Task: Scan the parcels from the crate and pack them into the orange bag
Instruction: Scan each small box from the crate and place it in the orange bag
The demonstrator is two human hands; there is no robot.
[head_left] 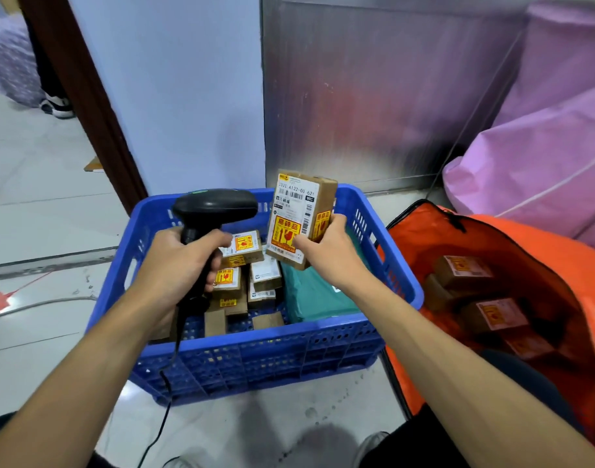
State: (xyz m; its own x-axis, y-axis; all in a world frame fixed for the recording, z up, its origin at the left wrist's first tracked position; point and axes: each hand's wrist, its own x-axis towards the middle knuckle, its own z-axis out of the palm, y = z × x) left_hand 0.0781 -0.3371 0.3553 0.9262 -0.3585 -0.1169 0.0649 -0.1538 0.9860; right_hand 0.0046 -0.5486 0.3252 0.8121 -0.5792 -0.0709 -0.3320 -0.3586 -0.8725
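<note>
On the raised parcel (318, 197), "332C A122-00 621" is printed across the white label (296, 201). "易碎品" is shown in red on its yellow sticker (287, 232).

- Blue crate (255, 346), walls pierced with a regular grid of small holes.
- Black scanner (215, 206), black cable.
- Brown cardboard parcel (301, 214), white label with black barcode stripes, yellow sticker with red symbols (same sticker on the smaller boxes below).
- Teal-green mailer (316, 295), plain.
- Orange bag (542, 238), black zip edge.
- Lilac-pink sacks (542, 157).
- Silver-grey panel (373, 96), faintly ribbed.
- Pale blue wall (174, 79); dark brown door frame (86, 106).
</note>
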